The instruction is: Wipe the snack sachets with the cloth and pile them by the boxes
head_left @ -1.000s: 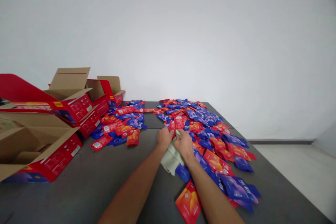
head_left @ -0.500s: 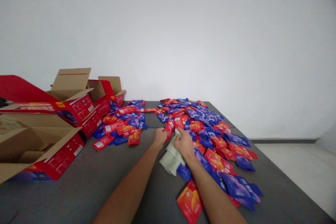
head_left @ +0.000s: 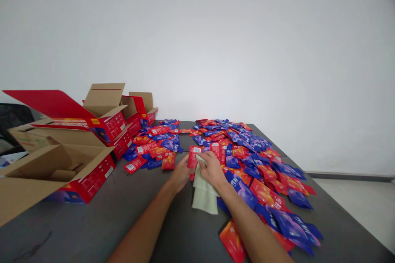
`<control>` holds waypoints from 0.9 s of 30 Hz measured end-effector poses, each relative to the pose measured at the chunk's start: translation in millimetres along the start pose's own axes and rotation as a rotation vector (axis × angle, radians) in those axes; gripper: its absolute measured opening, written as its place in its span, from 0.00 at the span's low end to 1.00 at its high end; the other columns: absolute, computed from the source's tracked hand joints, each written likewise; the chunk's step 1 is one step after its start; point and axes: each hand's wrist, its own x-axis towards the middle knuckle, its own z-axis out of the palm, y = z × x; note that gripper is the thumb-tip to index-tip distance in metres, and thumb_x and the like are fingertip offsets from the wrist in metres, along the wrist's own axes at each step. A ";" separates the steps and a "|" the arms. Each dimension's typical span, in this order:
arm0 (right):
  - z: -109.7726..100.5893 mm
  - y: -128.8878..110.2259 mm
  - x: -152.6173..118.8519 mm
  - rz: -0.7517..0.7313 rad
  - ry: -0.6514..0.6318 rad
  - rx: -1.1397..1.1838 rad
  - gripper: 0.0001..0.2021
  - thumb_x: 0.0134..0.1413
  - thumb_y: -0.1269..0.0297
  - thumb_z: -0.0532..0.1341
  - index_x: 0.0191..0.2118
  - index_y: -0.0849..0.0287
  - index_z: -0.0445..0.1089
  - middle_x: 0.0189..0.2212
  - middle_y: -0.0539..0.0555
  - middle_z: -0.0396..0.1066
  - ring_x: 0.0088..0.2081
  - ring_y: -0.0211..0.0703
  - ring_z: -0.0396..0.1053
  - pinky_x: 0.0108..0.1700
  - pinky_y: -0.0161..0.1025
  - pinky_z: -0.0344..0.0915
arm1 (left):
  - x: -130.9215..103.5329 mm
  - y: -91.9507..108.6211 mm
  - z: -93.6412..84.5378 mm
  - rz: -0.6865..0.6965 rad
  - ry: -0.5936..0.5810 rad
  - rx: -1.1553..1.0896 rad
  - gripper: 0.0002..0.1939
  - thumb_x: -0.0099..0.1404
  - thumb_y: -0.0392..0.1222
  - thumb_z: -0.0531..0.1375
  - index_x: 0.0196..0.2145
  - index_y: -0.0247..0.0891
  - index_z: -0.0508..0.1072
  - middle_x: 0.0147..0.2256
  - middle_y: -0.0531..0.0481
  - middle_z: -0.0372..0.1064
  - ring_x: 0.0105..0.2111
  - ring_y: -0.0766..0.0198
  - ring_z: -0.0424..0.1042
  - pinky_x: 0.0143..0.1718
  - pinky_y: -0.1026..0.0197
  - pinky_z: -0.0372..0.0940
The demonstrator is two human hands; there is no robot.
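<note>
1. Two bare hands in the head view, close together over the dark table, with one heap of packs on each side.
2. Left hand: thumb and fingers pinching the left edge of a red pack, bar code facing the camera.
3. Right hand: fingers bent and pinching the top of a pale cloth, right up against the red pack. Long end of the cloth down below the hands. Hard to tell how much of it to count as lying on the table.
4. Place of the red pack: between both hands, partly under the cloth, just in front of the right heap.
5. Left heap: smaller, red and blue, near the open boxes.
6. To do this bit well, probably best to hold the red pack by its edge and stretch it flat.
7. Press softly with the cloth, in small strokes, so as not to crumple the thin pack.
8. Fold the loose end of the cloth up a little, to save it from snagging on other packs.
9. Lift the right arm slightly, to avoid pushing the loose packs close under it.
</note>
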 end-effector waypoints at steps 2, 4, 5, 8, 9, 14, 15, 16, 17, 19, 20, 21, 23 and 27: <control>6.2 -3.7 -2.6 0.016 0.044 -0.017 0.16 0.60 0.67 0.58 0.52 0.55 0.73 0.47 0.58 0.68 0.48 0.45 0.68 0.54 0.40 0.66 | -7.4 3.6 -1.3 -0.001 -0.043 0.001 0.38 0.47 0.31 0.64 0.57 0.43 0.65 0.39 0.48 0.74 0.32 0.65 0.72 0.33 0.65 0.65; 11.6 -4.6 -7.8 0.038 0.055 -0.037 0.16 0.60 0.62 0.60 0.53 0.54 0.73 0.48 0.59 0.66 0.48 0.47 0.68 0.53 0.42 0.67 | -12.0 5.7 -2.2 0.005 -0.066 0.010 0.41 0.47 0.30 0.63 0.60 0.45 0.63 0.41 0.47 0.74 0.34 0.63 0.73 0.32 0.65 0.65; 13.6 -4.5 -10.9 0.041 0.046 -0.042 0.17 0.59 0.60 0.62 0.53 0.53 0.72 0.48 0.59 0.66 0.48 0.47 0.69 0.53 0.43 0.67 | -13.2 6.3 -2.2 0.015 -0.071 0.020 0.41 0.47 0.30 0.63 0.60 0.44 0.63 0.41 0.47 0.74 0.35 0.63 0.73 0.33 0.65 0.65; 16.9 -4.4 -19.7 0.032 0.011 -0.041 0.19 0.57 0.58 0.64 0.54 0.52 0.72 0.49 0.58 0.66 0.47 0.47 0.69 0.53 0.42 0.68 | -13.5 6.9 -0.6 0.047 -0.066 0.068 0.39 0.47 0.29 0.61 0.59 0.43 0.65 0.41 0.47 0.74 0.38 0.62 0.73 0.35 0.65 0.66; 17.4 -4.8 -22.0 0.025 0.005 -0.033 0.19 0.57 0.59 0.64 0.54 0.51 0.72 0.49 0.58 0.66 0.46 0.46 0.70 0.52 0.42 0.68 | -13.0 6.9 0.3 0.053 -0.064 0.081 0.38 0.47 0.29 0.61 0.58 0.42 0.65 0.41 0.47 0.75 0.38 0.61 0.73 0.36 0.65 0.66; 15.4 -11.8 -26.6 -0.021 0.020 0.051 0.14 0.62 0.66 0.58 0.52 0.51 0.73 0.47 0.56 0.71 0.46 0.44 0.71 0.51 0.41 0.69 | -11.0 7.3 4.7 0.073 -0.029 0.058 0.37 0.46 0.28 0.60 0.56 0.40 0.67 0.43 0.44 0.75 0.40 0.58 0.73 0.33 0.65 0.65; 13.6 -13.5 -26.3 -0.022 0.044 0.069 0.14 0.62 0.66 0.57 0.52 0.51 0.73 0.46 0.57 0.72 0.47 0.45 0.71 0.52 0.42 0.69 | -11.1 7.5 5.3 0.066 -0.021 0.058 0.37 0.46 0.28 0.60 0.56 0.39 0.67 0.44 0.44 0.75 0.40 0.57 0.73 0.33 0.64 0.65; 11.5 -15.0 -25.7 -0.017 0.075 0.086 0.15 0.62 0.66 0.57 0.52 0.52 0.72 0.46 0.57 0.72 0.47 0.46 0.71 0.52 0.42 0.68 | -11.3 7.6 5.7 0.057 -0.018 0.059 0.37 0.46 0.28 0.61 0.56 0.39 0.67 0.44 0.43 0.76 0.40 0.56 0.73 0.33 0.64 0.65; 9.3 -16.1 -24.9 -0.009 0.111 0.103 0.14 0.62 0.66 0.57 0.52 0.53 0.72 0.46 0.57 0.73 0.48 0.46 0.71 0.52 0.43 0.68 | -11.5 7.4 6.0 0.047 -0.026 0.058 0.38 0.45 0.28 0.62 0.57 0.39 0.67 0.44 0.43 0.76 0.40 0.56 0.73 0.33 0.63 0.65; 5.4 -16.6 -23.6 0.003 0.174 0.127 0.13 0.63 0.65 0.57 0.51 0.54 0.73 0.45 0.58 0.73 0.47 0.46 0.71 0.52 0.43 0.68 | -12.2 6.5 6.1 0.035 -0.060 0.040 0.40 0.45 0.28 0.62 0.58 0.40 0.66 0.44 0.44 0.76 0.39 0.56 0.73 0.33 0.62 0.66; 4.5 -16.2 -23.3 0.004 0.201 0.133 0.13 0.63 0.64 0.56 0.49 0.54 0.73 0.44 0.58 0.73 0.46 0.46 0.71 0.52 0.43 0.68 | -12.5 5.8 6.0 0.030 -0.081 0.031 0.40 0.45 0.28 0.62 0.59 0.40 0.65 0.45 0.44 0.75 0.38 0.56 0.74 0.33 0.62 0.66; 4.5 -15.5 -23.3 0.002 0.222 0.135 0.12 0.64 0.64 0.56 0.48 0.54 0.74 0.44 0.58 0.73 0.46 0.46 0.71 0.51 0.42 0.68 | -12.7 5.1 5.8 0.023 -0.096 0.026 0.41 0.46 0.28 0.62 0.59 0.41 0.65 0.44 0.45 0.76 0.37 0.56 0.74 0.32 0.62 0.66; 7.6 -14.0 -24.7 -0.005 0.234 0.125 0.12 0.64 0.64 0.55 0.48 0.54 0.75 0.43 0.58 0.72 0.45 0.45 0.71 0.50 0.41 0.68 | -12.7 4.2 5.4 0.020 -0.089 0.035 0.40 0.47 0.29 0.62 0.59 0.41 0.65 0.44 0.45 0.76 0.36 0.57 0.74 0.32 0.62 0.66; 18.0 -15.4 -29.8 -0.017 0.112 0.068 0.13 0.64 0.64 0.56 0.48 0.52 0.75 0.43 0.56 0.70 0.41 0.42 0.71 0.46 0.38 0.69 | -11.4 5.8 5.4 0.070 -0.014 0.062 0.37 0.49 0.32 0.63 0.59 0.40 0.66 0.42 0.45 0.76 0.39 0.57 0.74 0.38 0.60 0.67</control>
